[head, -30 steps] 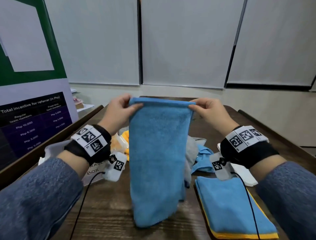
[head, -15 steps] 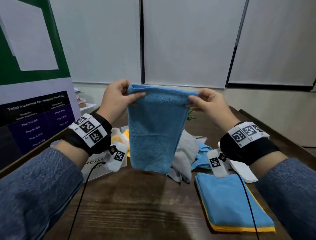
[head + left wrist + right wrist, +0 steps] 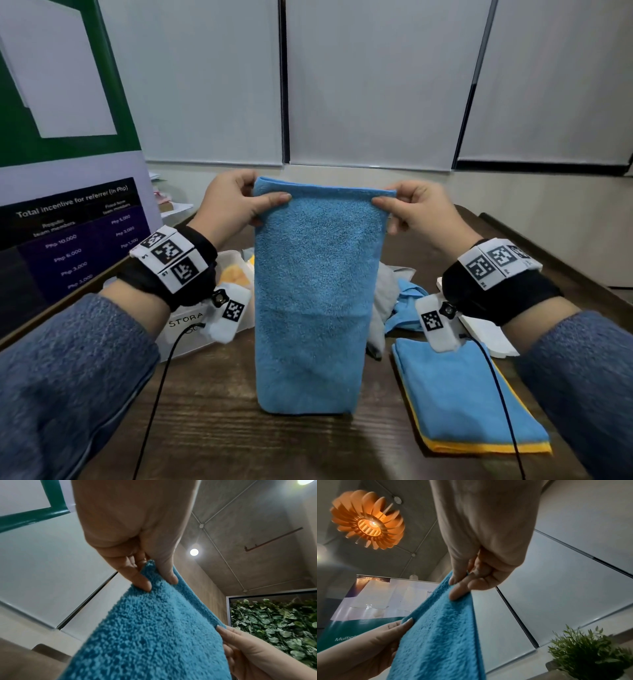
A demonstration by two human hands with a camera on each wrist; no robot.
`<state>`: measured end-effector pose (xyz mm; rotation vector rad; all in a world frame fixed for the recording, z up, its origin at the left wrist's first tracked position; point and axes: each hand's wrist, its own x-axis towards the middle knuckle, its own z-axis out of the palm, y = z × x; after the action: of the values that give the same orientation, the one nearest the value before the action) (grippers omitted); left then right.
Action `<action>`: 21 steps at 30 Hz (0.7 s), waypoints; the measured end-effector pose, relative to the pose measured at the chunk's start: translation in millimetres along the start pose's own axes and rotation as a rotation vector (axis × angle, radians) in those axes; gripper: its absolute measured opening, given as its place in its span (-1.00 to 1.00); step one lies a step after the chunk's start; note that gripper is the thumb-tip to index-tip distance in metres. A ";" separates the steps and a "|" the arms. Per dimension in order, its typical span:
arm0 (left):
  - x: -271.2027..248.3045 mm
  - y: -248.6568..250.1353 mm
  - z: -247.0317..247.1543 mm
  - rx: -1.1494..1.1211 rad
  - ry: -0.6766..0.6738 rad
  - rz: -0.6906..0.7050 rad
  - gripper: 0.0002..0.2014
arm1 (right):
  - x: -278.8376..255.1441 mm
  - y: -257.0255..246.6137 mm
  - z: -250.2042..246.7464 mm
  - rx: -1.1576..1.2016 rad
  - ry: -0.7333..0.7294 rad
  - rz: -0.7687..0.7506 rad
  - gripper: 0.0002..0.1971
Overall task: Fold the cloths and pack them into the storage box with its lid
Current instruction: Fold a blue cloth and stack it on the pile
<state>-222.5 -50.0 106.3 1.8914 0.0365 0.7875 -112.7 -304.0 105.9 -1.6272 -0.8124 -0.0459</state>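
Above the middle of the wooden table (image 3: pixel 212 428), the person holds a blue cloth (image 3: pixel 313 294) up by its top edge, so that it hangs straight down as a long folded panel with its lower end at or just above the tabletop. The left hand (image 3: pixel 233 205) pinches the top left corner, thumb on the near face and fingers curled behind; the right hand (image 3: pixel 419 212) pinches the top right corner in the same way. From the left wrist view the thumb and a fingertip (image 3: pixel 144 584) press the pile between them. To the left, partly hidden by the left wrist, stands the clear storage box (image 3: pixel 191 329) with yellow cloth showing inside it. At near right lies a folded stack (image 3: pixel 462 397), blue on top with a yellow edge beneath. Behind the hanging cloth, unfolded grey and blue cloths (image 3: pixel 394 298) lie in a heap, and a white lid (image 3: pixel 486 335) sits just right of them, partly behind the right wrist
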 end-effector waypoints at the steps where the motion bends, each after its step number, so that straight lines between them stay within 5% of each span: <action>1: 0.8 -1.9 0.7 -0.011 -0.012 -0.012 -0.84 | 1.1 2.9 1.5 0.040 0.003 0.031 -0.88; 7: 11.3 -23.5 4.1 -0.028 0.023 -0.005 -0.89 | 12.7 18.9 12.4 0.214 0.077 0.084 -0.85; 14: 16.3 -11.5 -7.2 -0.121 0.044 0.124 -0.90 | 22.8 4.5 5.6 0.138 0.114 -0.051 -0.80; 17: -5.3 -6.2 -10.2 -0.047 -0.077 0.076 -0.92 | 5.5 5.7 1.8 0.077 0.050 -0.028 -0.79; 21: -44.9 -13.5 -16.7 0.191 -0.378 -0.169 -0.83 | -34.4 23.7 0.4 -0.205 -0.178 0.121 -0.81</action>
<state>-262.4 -46.7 76.6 2.1592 0.0364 0.3128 -126.3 -319.9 69.7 -1.8920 -0.8646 0.1059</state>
